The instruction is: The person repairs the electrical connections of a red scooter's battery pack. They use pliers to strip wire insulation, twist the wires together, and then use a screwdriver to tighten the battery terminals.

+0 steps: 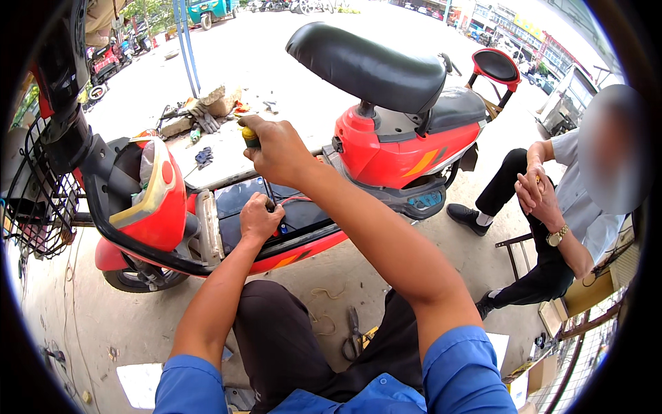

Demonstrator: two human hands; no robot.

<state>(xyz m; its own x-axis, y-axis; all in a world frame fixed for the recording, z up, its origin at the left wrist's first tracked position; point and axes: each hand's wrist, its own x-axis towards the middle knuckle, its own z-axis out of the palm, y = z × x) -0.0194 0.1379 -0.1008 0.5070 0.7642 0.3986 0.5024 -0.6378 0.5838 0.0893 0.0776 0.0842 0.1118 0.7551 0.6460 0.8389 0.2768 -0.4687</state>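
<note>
A red electric scooter stands side-on before me, its floorboard compartment uncovered over dark batteries. My right hand is raised above them, closed round the yellow and black handle of a screwdriver. The tool points down toward the batteries; its tip is hard to make out. Low at the batteries, my left hand has its fingers pinched together beside a small dark piece and a red wire. What those fingers hold is mostly hidden.
At right sits a person with hands clasped. Scissors lie on the ground between my knees. Beyond the scooter are gloves, a stone and loose parts. A wire basket hangs at the scooter's front.
</note>
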